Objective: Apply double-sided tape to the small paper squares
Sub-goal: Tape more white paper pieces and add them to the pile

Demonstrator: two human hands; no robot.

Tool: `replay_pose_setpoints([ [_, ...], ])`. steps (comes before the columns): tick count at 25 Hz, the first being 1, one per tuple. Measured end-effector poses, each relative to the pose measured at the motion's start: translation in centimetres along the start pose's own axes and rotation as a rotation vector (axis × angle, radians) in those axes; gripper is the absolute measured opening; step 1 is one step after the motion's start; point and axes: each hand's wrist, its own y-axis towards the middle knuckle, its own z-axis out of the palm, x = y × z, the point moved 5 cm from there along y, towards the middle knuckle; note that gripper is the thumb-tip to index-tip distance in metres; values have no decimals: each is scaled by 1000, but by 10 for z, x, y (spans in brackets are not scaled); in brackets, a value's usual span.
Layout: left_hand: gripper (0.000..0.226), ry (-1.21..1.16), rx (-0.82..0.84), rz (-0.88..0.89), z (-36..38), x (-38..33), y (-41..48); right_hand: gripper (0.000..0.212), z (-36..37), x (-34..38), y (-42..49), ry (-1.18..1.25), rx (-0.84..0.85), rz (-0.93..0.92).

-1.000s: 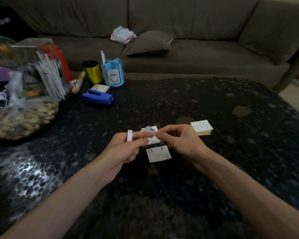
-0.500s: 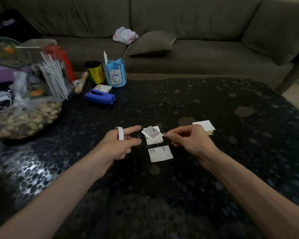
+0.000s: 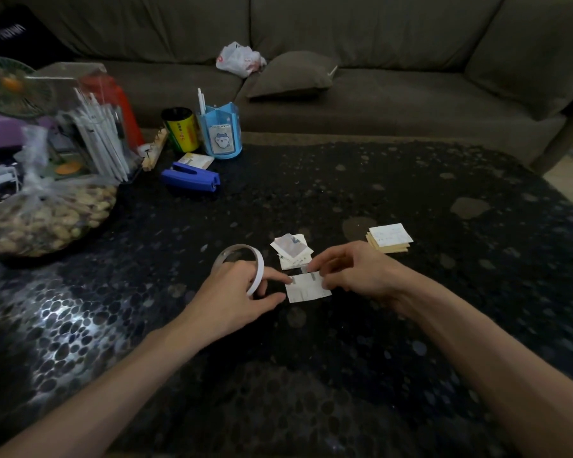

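Observation:
One small paper square [image 3: 308, 290] lies flat on the black table [image 3: 411, 325], between my hands. My right hand [image 3: 358, 269] pinches a short grey tape piece [image 3: 306, 276] at the square's top edge. My left hand [image 3: 235, 292] has the thin white tape roll [image 3: 260, 267] looped round its curled fingers, and its index fingertip presses the square's left edge. Just behind lies a small pile of squares [image 3: 291, 251]. A neat stack of squares [image 3: 389, 239] sits to the right.
At the back left stand a blue stapler [image 3: 191, 177], a blue pen holder [image 3: 220, 132], a yellow can [image 3: 181, 128], a clear box of white sticks [image 3: 96, 127] and a bag of nuts [image 3: 43, 219]. A sofa [image 3: 377, 94] runs behind the table.
Both hands came down and together onto the lone square. My right hand carried the tape piece to its top edge, and my left index finger now presses its left edge.

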Motion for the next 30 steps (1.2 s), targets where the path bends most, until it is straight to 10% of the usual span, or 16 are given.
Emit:
replay_pose_setpoints([
  [30,13,21,-68,9,17,-3,11,13,11,1,7,-170,-140,-4],
])
